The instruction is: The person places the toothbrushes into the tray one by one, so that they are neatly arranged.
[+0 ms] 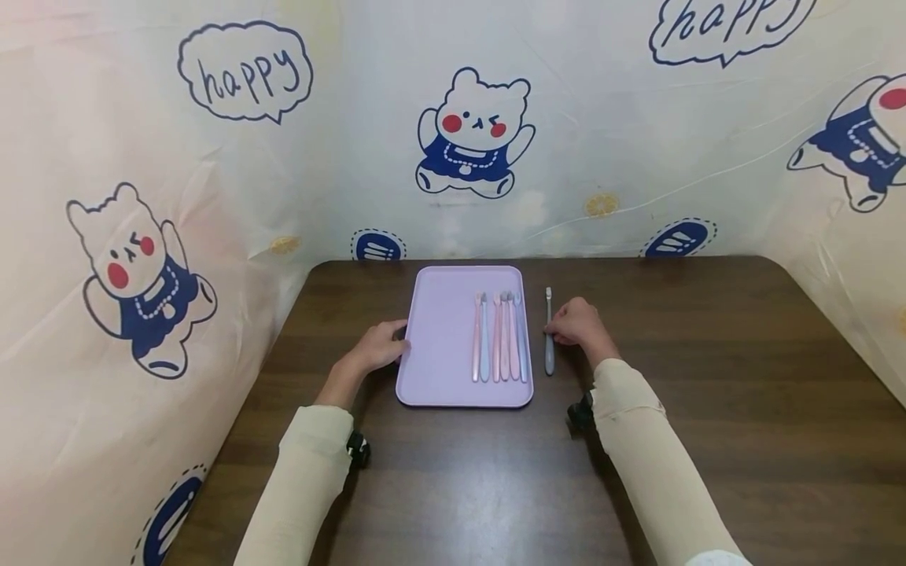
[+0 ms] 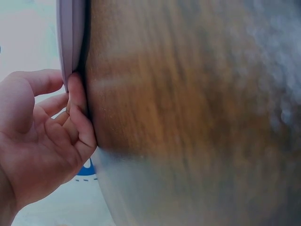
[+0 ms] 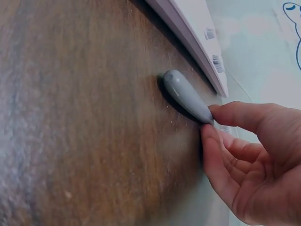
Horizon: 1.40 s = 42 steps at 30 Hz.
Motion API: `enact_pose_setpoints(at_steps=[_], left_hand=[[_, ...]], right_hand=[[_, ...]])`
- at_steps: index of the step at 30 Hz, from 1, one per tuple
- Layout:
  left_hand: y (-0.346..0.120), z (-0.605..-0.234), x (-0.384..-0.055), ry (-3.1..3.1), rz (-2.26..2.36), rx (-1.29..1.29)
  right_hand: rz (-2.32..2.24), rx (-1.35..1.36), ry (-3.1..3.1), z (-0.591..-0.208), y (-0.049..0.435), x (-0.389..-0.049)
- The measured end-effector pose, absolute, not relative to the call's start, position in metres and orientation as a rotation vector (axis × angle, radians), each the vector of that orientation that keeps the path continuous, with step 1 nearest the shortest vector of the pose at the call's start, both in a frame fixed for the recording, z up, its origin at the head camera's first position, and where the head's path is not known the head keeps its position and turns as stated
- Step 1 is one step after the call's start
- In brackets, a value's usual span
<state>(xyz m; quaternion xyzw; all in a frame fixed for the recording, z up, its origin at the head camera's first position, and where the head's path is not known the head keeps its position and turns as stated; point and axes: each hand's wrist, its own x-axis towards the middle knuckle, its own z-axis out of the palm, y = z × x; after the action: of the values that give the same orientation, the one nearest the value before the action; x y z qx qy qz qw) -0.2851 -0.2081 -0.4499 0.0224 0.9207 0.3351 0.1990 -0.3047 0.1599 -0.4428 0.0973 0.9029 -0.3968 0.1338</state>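
Note:
At the left edge of a lilac tray [image 1: 439, 330], my left hand [image 1: 378, 346] grips the rim between thumb and fingers. The left wrist view shows that hand [image 2: 51, 127] from the side, with the tray's rim [image 2: 70, 42] between the fingertips. Just right of the tray, my right hand [image 1: 576, 322] pinches a grey toothbrush [image 1: 549, 358] around its middle, bristle end pointing away from me. Its rounded handle end [image 3: 183, 92] lies close over the table in the right wrist view, where the hand [image 3: 263, 155] hides the head.
Several pink, blue and purple toothbrushes [image 1: 505, 346] lie side by side on the tray's right half, heads toward the back. The dark wooden table [image 1: 453, 487] ends at a printed cloth backdrop [image 1: 340, 157] at the back and sides.

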Motion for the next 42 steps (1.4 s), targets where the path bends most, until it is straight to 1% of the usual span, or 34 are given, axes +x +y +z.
enact_pose_setpoints(at_steps=[10, 20, 28, 34, 42], left_hand=[[-0.211, -0.449, -0.283, 2.583, 0.922, 0.054], [-0.213, -0.452, -0.284, 2.584, 0.93, 0.062], [-0.211, -0.451, -0.285, 2.581, 0.926, 0.062], [-0.211, -0.452, -0.286, 2.573, 0.936, 0.051], [-0.211, -0.452, -0.288, 2.578, 0.92, 0.071]], right_hand=[[-1.159, 0.238, 2.6, -0.441, 0.155, -0.303], [-1.446, 0.226, 2.397, -0.449, 0.169, -0.307], [-1.577, 0.25, 2.3, -0.456, 0.175, -0.307], [-1.581, 0.238, 2.303, -0.465, 0.18, -0.307], [-1.572, 0.231, 2.273, -0.465, 0.183, -0.309]])
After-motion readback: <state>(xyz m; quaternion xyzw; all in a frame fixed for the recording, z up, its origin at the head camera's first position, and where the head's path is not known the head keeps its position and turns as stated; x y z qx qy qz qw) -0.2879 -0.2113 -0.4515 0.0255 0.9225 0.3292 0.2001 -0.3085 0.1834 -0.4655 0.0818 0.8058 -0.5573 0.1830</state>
